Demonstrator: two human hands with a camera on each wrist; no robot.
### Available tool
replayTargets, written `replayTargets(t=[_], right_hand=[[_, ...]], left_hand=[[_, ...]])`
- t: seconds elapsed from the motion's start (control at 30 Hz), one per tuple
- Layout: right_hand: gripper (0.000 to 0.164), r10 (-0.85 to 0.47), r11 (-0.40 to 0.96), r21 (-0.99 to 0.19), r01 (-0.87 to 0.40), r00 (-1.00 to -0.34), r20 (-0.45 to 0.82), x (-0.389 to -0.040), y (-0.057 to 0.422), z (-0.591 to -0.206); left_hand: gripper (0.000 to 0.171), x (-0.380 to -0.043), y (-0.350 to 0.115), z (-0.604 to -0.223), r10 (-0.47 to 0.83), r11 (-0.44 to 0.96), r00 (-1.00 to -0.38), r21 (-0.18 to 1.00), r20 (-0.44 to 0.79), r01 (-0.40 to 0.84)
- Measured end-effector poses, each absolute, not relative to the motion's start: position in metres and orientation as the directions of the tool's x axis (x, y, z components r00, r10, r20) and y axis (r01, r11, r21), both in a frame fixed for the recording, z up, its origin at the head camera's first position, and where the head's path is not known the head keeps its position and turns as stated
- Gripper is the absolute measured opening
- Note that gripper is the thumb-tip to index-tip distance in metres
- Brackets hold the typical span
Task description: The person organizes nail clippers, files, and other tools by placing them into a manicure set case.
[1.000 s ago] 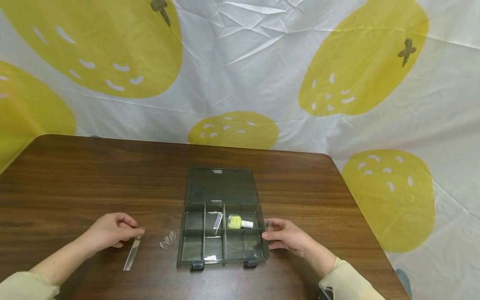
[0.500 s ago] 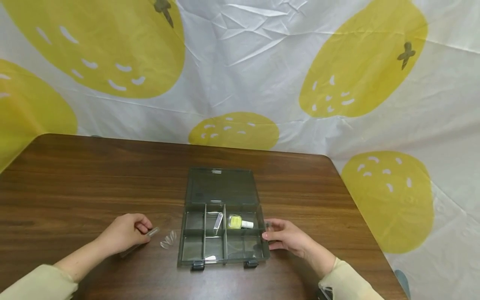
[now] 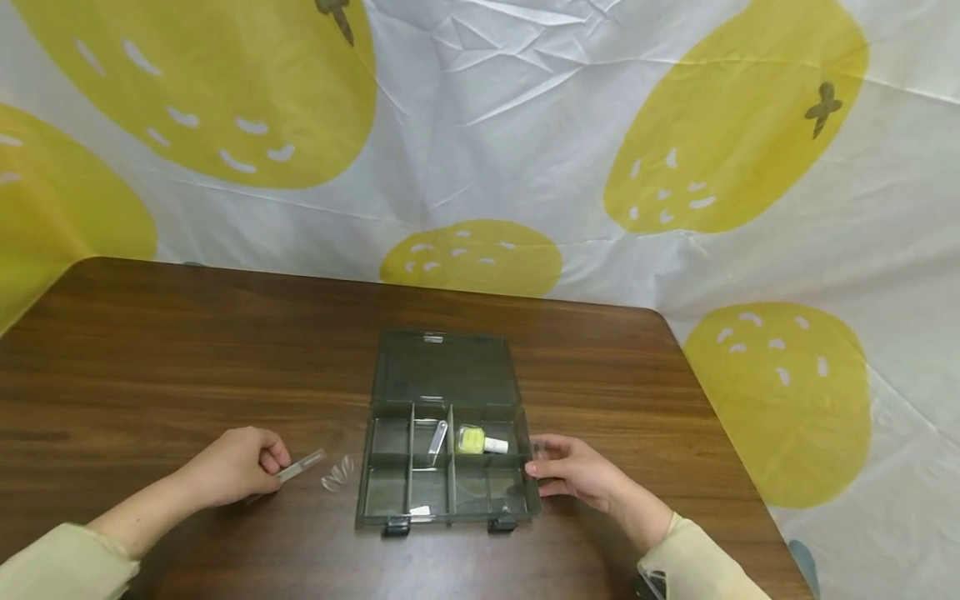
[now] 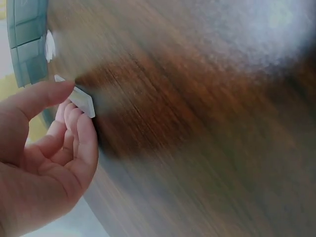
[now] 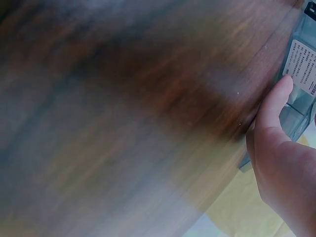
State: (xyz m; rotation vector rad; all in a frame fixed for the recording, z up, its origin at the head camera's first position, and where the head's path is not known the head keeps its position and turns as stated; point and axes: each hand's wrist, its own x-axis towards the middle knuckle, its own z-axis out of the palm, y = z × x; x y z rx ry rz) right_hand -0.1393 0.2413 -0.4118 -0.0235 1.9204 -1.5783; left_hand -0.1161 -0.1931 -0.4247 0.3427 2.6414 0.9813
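In the head view my left hand (image 3: 238, 467) pinches a clear, flat nail file (image 3: 302, 465) between thumb and fingers, left of the box. The file's far end points towards several clear false nail tips (image 3: 338, 473) on the table. An open, smoky-grey divided box (image 3: 386, 492) lies in the middle, its lid (image 3: 446, 367) folded back. My right hand (image 3: 573, 473) holds the box's right side; in the right wrist view the thumb lies on its printed label (image 5: 302, 66). Inside are a nail clipper (image 3: 437, 442) and a yellow nail polish bottle (image 3: 472, 440) with a white cap.
The brown wooden table (image 3: 225, 350) reaches back to a white curtain (image 3: 480, 150) printed with yellow fruit. Two dark latches (image 3: 397, 527) stick out from the box's front edge. A small white piece (image 3: 422, 511) shows in the front middle compartment.
My left hand has turned the nail file, whose near end lay towards me, so it now points right to the nail tips. The right hand stays at the box.
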Motion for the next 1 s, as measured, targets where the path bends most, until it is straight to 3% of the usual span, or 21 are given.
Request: replayTargets(t=[0.2,0.4,0.77,1.0], right_hand=[[0.067,-0.401,0.273,-0.887,0.373,-0.794,-0.457,-0.140,0.242,-0.413],[0.067,-0.396,0.270,-0.886,0.377,-0.795,-0.459,-0.140,0.242,-0.414],[0.066,-0.400,0.280,-0.879,0.386,-0.786,-0.472,-0.141,0.241,-0.411],[0.065,-0.416,0.273,-0.881,0.387,-0.778,-0.471,-0.142,0.245,-0.413]], left_hand=[[0.016,-0.115,-0.195,-0.427,0.357,0.717,-0.916,0.682,-0.182,0.144],[0.018,-0.116,-0.205,-0.427,0.400,0.606,-0.899,0.788,-0.179,0.112],[0.031,-0.123,-0.209,-0.418,0.366,0.535,-0.888,0.844,-0.280,-0.045],[0.038,-0.127,-0.206,-0.413,0.410,0.439,-0.854,0.890,-0.319,-0.122]])
